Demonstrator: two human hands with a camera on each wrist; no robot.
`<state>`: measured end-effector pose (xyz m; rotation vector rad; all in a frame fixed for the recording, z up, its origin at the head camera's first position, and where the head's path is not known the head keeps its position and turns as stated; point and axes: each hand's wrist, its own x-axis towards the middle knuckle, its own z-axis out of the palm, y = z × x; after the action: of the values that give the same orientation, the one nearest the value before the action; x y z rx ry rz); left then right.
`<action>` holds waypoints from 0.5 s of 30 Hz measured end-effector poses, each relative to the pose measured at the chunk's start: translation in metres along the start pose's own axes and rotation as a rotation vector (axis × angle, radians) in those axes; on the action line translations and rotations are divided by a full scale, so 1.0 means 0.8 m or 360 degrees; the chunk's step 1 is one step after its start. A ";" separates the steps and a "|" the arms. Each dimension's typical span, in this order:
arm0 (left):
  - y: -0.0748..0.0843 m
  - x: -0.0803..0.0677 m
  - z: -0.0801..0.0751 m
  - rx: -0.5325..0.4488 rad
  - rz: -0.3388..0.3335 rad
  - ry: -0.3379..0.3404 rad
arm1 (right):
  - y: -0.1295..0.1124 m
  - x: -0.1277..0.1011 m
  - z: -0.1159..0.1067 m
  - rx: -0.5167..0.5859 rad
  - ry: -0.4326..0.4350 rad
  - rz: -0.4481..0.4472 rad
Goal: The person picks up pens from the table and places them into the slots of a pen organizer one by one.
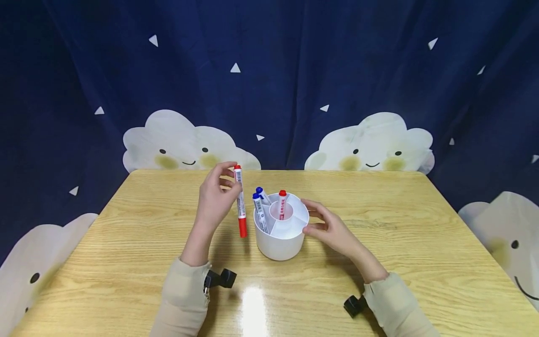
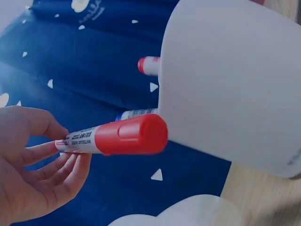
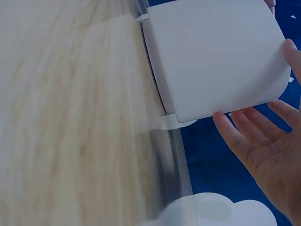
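Observation:
My left hand [image 1: 219,194] pinches a red whiteboard marker [image 1: 240,201] between thumb and fingers. The marker hangs nearly upright, its red cap down, just left of a round white pen holder [image 1: 280,245] and apart from it. In the left wrist view, its red cap [image 2: 136,135] points toward the camera. Two blue-capped markers [image 1: 260,213] lean in a left section of the holder. Another red marker [image 1: 282,203] stands in its central cup. My right hand [image 1: 332,231] holds the holder's right side, thumb nearer and fingers farther; the right wrist view shows fingertips [image 3: 220,117] against its wall.
The pen holder stands on a light wooden table [image 1: 126,262], and some of its sections hold no marker. Behind the table hangs a dark blue curtain [image 1: 278,84] with white clouds and triangles. Black camera mounts [image 1: 227,278] project from both sleeves.

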<state>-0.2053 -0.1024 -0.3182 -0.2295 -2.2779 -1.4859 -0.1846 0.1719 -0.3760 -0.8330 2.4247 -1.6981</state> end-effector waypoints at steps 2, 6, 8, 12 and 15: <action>0.005 -0.001 0.001 -0.0054 0.0038 0.0018 | 0.000 0.000 0.000 0.0000 0.0000 0.0000; 0.017 -0.002 0.005 -0.0174 0.0134 0.0050 | 0.001 0.000 0.000 0.0006 0.0001 -0.0002; 0.024 -0.003 0.008 -0.0220 0.0173 0.0056 | 0.001 0.000 0.000 0.0008 0.0002 -0.0003; 0.036 -0.005 0.017 -0.0261 0.0237 0.0055 | 0.001 0.001 0.000 0.0007 0.0001 -0.0004; 0.040 -0.007 0.024 -0.0291 0.0264 0.0054 | 0.002 0.001 0.000 0.0001 -0.0001 -0.0003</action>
<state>-0.1934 -0.0710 -0.3005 -0.4320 -2.0430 -1.5976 -0.1857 0.1717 -0.3770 -0.8361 2.4237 -1.6984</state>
